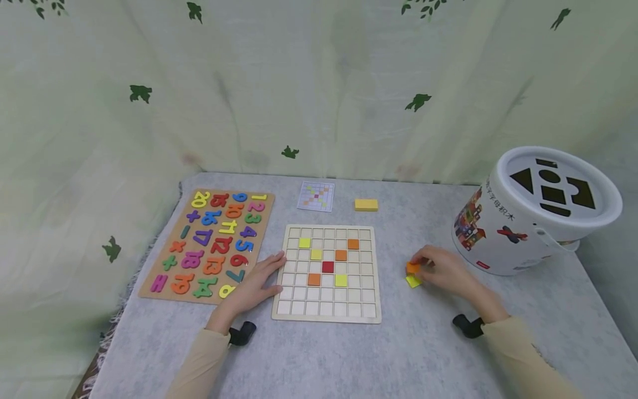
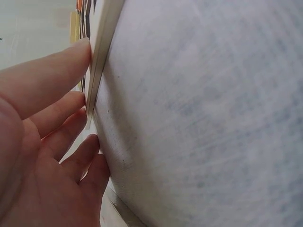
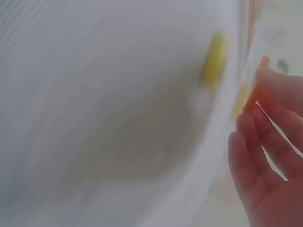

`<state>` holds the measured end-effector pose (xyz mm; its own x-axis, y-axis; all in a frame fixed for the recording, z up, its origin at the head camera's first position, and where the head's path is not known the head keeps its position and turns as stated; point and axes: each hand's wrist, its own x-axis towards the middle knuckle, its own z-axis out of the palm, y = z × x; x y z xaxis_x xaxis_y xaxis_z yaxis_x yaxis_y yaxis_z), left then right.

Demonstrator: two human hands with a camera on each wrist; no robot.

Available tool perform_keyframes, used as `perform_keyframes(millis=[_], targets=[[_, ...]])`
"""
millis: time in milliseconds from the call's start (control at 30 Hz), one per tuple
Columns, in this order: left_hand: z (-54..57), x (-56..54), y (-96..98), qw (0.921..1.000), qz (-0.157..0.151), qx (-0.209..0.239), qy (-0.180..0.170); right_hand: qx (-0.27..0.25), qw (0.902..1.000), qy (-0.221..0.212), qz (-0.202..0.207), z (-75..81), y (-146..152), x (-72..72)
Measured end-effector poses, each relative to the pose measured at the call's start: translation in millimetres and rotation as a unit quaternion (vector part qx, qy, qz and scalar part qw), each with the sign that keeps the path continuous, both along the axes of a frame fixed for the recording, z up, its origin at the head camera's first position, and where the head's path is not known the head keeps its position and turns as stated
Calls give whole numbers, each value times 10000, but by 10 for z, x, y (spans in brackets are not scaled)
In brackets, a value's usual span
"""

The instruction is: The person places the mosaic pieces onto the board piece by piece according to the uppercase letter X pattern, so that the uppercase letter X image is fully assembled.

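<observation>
A square wooden grid board (image 1: 354, 295) lies mid-table, with several yellow and orange tiles and one red tile (image 1: 327, 267) set in its cells. My left hand (image 1: 255, 284) rests at the board's left edge, fingers fairly straight, thumb and fingertips at the rim in the left wrist view. To the right of the board, my right hand (image 1: 446, 270) pinches an orange tile (image 3: 257, 97) between thumb and fingers. Below it on the cloth lies a yellow tile (image 1: 413, 282), also visible in the right wrist view.
A number puzzle board (image 1: 199, 249) lies left of the grid. Behind the grid are a printed pattern card (image 1: 316, 196) and a yellow block (image 1: 366, 205). A white bucket (image 1: 528, 233) with a shape-hole lid stands at the right. A curtain hangs behind the table.
</observation>
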<state>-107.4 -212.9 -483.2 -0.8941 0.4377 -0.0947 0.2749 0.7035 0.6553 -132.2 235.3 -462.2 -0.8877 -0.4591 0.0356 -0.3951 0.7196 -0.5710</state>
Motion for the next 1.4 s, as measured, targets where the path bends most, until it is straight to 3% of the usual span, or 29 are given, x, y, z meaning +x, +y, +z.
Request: perform_keyframes(millis=[267, 567, 867, 1000, 1100, 1267, 1400], targets=[[9, -15, 16, 10000, 11, -24, -50, -379, 9949, -263, 895, 64, -801, 31], [22, -23, 23, 9999, 28, 32, -139, 33, 9825, -76, 1862, 30, -1804, 94], [40, -15, 5, 10000, -54, 55, -36, 564, 9795, 369, 1900, -2, -2266, 133], [31, -16, 6, 10000, -31, 81, -29, 519, 9813, 267, 1835, 1, -2266, 137], [19, -16, 9, 9999, 7, 109, -87, 276, 9848, 69, 1715, 26, -2109, 122], [7, -7, 14, 9999, 38, 53, -126, -192, 9934, -274, 1095, 78, -1523, 70], [15, 4, 10, 10000, 39, -22, -74, -242, 9979, -315, 507, 51, -912, 33]])
